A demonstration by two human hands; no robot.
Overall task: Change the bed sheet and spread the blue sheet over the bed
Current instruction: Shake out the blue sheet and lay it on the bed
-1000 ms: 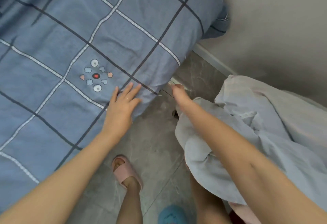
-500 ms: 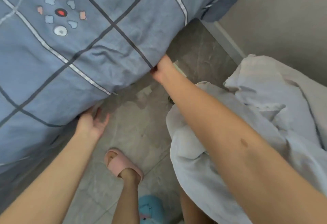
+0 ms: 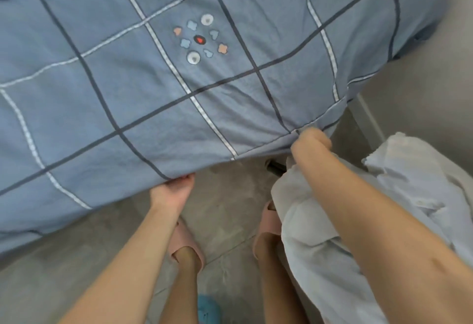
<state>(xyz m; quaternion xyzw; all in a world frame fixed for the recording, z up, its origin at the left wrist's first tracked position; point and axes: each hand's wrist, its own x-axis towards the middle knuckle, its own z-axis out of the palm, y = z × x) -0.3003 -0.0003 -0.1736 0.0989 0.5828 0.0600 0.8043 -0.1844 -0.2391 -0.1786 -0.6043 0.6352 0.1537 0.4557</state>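
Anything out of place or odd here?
A crumpled pale sheet lies heaped at the right. The blue sheet puckers along its near edge where the left hand and right hand grip it.

Pink slippers (image 3: 188, 249), grey tile floor (image 3: 225, 208), wall (image 3: 422, 80)

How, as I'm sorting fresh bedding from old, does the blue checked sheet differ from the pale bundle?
The blue sheet has dark and white grid lines and a small motif; the pale bundle is plain. The blue sheet lies spread out; the pale bundle is crumpled. The left hand and right hand grip the blue sheet's edge, not the pale bundle. Both are cloth.
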